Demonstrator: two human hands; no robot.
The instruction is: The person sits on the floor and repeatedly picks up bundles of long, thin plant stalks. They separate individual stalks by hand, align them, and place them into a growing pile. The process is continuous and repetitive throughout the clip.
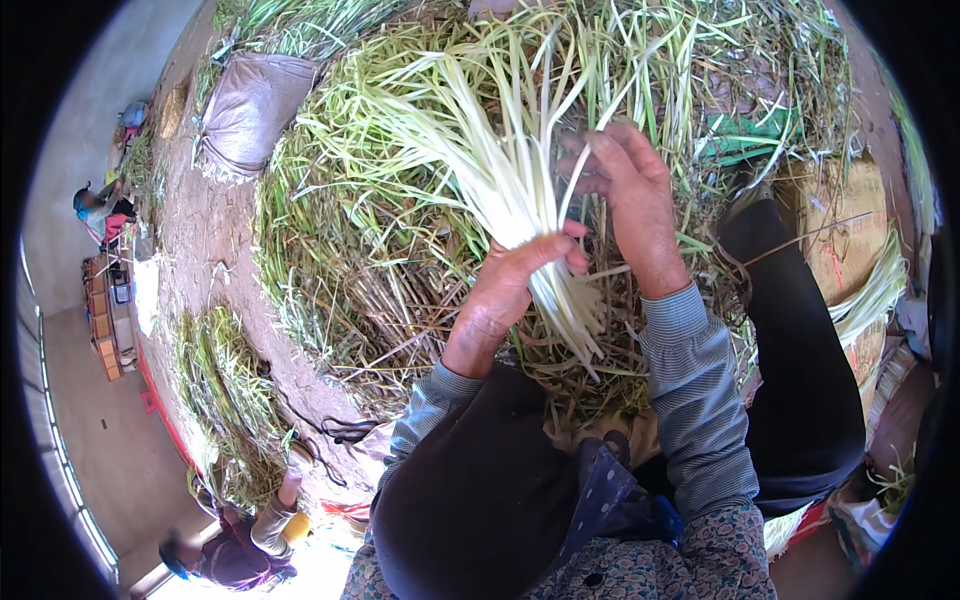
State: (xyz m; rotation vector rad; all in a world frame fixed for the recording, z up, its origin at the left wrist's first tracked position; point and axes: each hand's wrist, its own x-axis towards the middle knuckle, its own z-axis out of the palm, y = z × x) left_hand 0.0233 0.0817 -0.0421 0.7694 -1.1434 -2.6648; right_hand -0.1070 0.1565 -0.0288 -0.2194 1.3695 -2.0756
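A bundle of long, pale green-white leafy stalks (pixel 517 187) is gripped near its base by my left hand (pixel 517 277), with the leaves fanning upward and the cut ends pointing down to the right. Beside it, on the right, my right hand (pixel 626 180) has its fingers bent around a single pale leaf (pixel 574 184) at the bundle's edge; the fingertips are partly blurred. Beneath both hands spreads a wide heap of green and yellowish stalks (pixel 360 202), with brown, dry stems (pixel 405 307) in its lower part.
A grey cloth sack (pixel 255 109) lies at the upper left. Pale stalks (pixel 870 292) rest on a yellowish block (pixel 844 225) at right, past my bent leg. A co-worker (pixel 232 544) sits at lower left by another heap (pixel 232 405); another person (pixel 105 214) is farther off. Black cord (pixel 345 430) lies on the ground.
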